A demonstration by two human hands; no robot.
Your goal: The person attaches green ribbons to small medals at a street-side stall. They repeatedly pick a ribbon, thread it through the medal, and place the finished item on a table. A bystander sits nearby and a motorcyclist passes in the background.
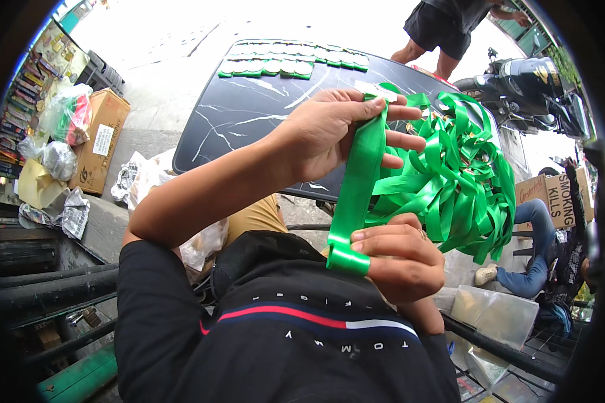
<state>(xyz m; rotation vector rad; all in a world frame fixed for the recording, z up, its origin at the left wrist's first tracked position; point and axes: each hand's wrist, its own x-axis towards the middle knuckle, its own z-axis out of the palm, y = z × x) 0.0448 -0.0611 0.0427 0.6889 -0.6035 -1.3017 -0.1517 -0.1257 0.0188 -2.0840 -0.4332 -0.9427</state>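
My left hand (339,131) is raised over the table, its thumb pinching the upper end of a green satin ribbon (366,161) near a small white piece (382,94). Its other fingers stretch out to the right. The ribbon hangs flat down to my right hand (403,258), in front of my chest. There the lower end is folded into a loose roll around my right fingertips, with the thumb on top. Just beyond my hands, a large tangled heap of green ribbons (457,168) covers the table's right side and droops over its near edge.
Neat rows of folded green-and-white ribbon bundles (269,67) lie at the far side of the black marble-patterned table (215,114). A person in shorts (444,30) stands behind it. Motorcycles (531,80) are at right, near a seated person (534,252). Cardboard boxes (101,141) stand at left.
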